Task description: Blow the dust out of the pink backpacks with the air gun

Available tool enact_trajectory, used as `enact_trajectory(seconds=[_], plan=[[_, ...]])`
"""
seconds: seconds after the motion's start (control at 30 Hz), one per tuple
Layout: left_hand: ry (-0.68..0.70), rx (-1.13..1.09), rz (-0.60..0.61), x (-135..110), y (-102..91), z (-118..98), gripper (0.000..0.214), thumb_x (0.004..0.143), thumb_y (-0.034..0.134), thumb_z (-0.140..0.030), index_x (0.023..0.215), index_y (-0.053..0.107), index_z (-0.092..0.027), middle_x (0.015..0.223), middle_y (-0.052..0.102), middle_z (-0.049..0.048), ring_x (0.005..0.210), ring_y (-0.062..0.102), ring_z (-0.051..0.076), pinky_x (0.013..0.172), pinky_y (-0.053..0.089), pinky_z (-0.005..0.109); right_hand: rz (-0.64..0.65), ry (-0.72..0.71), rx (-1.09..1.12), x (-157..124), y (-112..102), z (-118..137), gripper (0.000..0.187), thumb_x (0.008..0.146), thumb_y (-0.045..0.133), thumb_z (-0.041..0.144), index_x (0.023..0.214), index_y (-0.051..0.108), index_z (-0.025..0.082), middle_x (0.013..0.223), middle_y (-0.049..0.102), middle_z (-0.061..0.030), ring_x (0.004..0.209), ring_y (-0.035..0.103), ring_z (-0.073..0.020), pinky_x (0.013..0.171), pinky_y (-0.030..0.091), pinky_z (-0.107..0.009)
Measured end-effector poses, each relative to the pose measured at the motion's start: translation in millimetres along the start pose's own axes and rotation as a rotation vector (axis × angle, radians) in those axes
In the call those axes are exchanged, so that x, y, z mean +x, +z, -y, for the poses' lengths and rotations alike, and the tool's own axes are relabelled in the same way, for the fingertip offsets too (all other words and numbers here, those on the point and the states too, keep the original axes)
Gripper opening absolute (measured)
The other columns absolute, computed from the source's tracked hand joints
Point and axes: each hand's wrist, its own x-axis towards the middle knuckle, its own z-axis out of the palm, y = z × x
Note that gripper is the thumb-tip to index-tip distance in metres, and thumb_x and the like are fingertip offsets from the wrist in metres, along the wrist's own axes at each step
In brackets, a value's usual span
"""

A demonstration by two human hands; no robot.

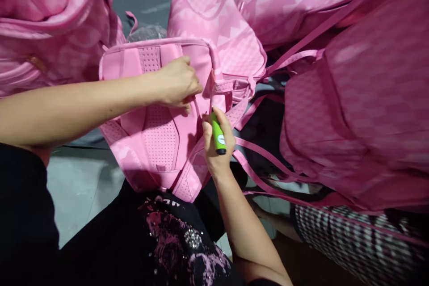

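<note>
A pink backpack (197, 58) lies back panel up across my lap and the table edge, its perforated padding (161, 136) facing me. My left hand (179, 81) rests over the upper part of that panel. Its fingers are curled closed against the fabric; whatever they pinch, if anything, is hidden. Beside the bag's right edge, my right hand (228, 140) is wrapped round a short green tool (217, 130) with a black end and a white oval label. The tool's far tip sits near the side seam, and its kind is not clear.
More pink backpacks surround me: one at left (60, 49), one behind (214, 22), and a large one at right (375, 98). Loose pink straps (264, 161) trail across the right side. Clear plastic (147, 32) lies on the dark table (144, 4). Someone's checkered clothing (351, 237) shows lower right.
</note>
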Motion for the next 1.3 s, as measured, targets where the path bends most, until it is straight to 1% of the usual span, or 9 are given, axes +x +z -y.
enact_trajectory(seconds=[0.23,0.37,0.47,0.63,0.83,0.93,1.07,1.17,1.3], plan=[[-0.342,-0.201,-0.233,-64,-75.8,-45,0.029,0.084,0.062,-0.047,0.087,0.072,-0.019,0.077,0.068,0.0035,0.088,0.066,0.025,0.082,0.047,0.041,-0.045,-0.487,-0.062,33,-26,47,0.039,0.101,0.046,0.038,0.139,0.052,0.03,0.116,0.071,-0.0053,0.101,0.071,-0.0211,0.092,0.057,-0.041],[-0.551,-0.377,-0.197,-97,-53.9,-79,0.03,0.086,0.061,-0.046,0.092,0.073,-0.019,0.078,0.07,0.0053,0.082,0.067,0.024,0.075,0.049,0.037,0.099,-0.665,-0.06,29,-34,47,0.03,0.097,0.053,0.035,0.124,0.063,0.026,0.103,0.076,-0.0045,0.086,0.073,-0.0189,0.08,0.058,-0.034],[-0.48,-0.567,-0.15,-112,-13.2,-83,0.026,0.092,0.054,-0.037,0.102,0.072,-0.02,0.088,0.074,0.0049,0.085,0.067,0.021,0.076,0.05,0.033,0.22,-0.642,-0.089,16,-17,30,0.024,0.096,0.052,0.029,0.113,0.068,0.021,0.095,0.077,-0.0063,0.083,0.072,-0.0197,0.077,0.056,-0.033],[-0.358,-0.39,-0.476,-107,0.7,-44,0.043,0.092,0.055,-0.031,0.135,0.056,-0.022,0.138,0.058,0.0123,0.132,0.047,0.03,0.109,0.036,0.049,0.155,-0.636,-0.119,13,3,23,0.021,0.094,0.056,0.026,0.11,0.068,0.019,0.092,0.076,-0.0071,0.076,0.069,-0.0192,0.071,0.051,-0.032],[-0.344,-0.359,-0.11,-53,31.9,-11,0.111,0.072,0.077,-0.053,0.159,0.017,-0.021,0.149,0.045,0.0199,0.136,0.036,0.042,0.111,0.028,0.054,0.292,-0.618,-0.058,-10,-3,39,0.025,0.096,0.053,0.033,0.108,0.067,0.017,0.084,0.071,-0.0086,0.075,0.062,-0.0211,0.071,0.049,-0.035],[-0.345,-0.337,-0.057,-39,46.4,-15,0.118,0.073,0.074,-0.055,0.16,0.006,-0.017,0.152,0.041,0.0213,0.138,0.034,0.042,0.113,0.026,0.052,0.385,-0.609,-0.043,-16,-10,31,0.032,0.097,0.053,0.039,0.113,0.065,0.015,0.087,0.071,-0.0102,0.077,0.063,-0.0224,0.072,0.05,-0.035],[-0.296,-0.243,-0.076,-46,39.2,-28,0.118,0.079,0.069,-0.056,0.16,-0.007,-0.017,0.162,0.024,0.0212,0.147,0.024,0.041,0.116,0.02,0.056,0.405,-0.233,0.091,-3,-12,15,0.038,0.096,0.052,0.036,0.131,0.048,0.021,0.095,0.075,-0.0064,0.081,0.07,-0.0209,0.075,0.055,-0.034],[-0.305,-0.185,-0.059,-47,34.5,-35,0.113,0.082,0.067,-0.054,0.161,-0.008,-0.022,0.166,0.013,0.0194,0.15,0.018,0.042,0.115,0.018,0.061,0.368,-0.023,0.099,9,-10,10,0.028,0.093,0.058,0.037,0.116,0.051,0.022,0.083,0.073,-0.0028,0.067,0.069,-0.018,0.064,0.054,-0.03],[-0.342,-0.207,0.025,-33,42.2,-37,0.116,0.08,0.072,-0.048,0.161,-0.008,-0.023,0.163,0.024,0.0206,0.142,0.034,0.041,0.113,0.026,0.057,0.583,-0.059,0.034,28,-16,6,0.016,0.089,0.064,0.034,0.098,0.065,0.02,0.086,0.075,-0.0051,0.07,0.07,-0.0171,0.067,0.055,-0.029]])
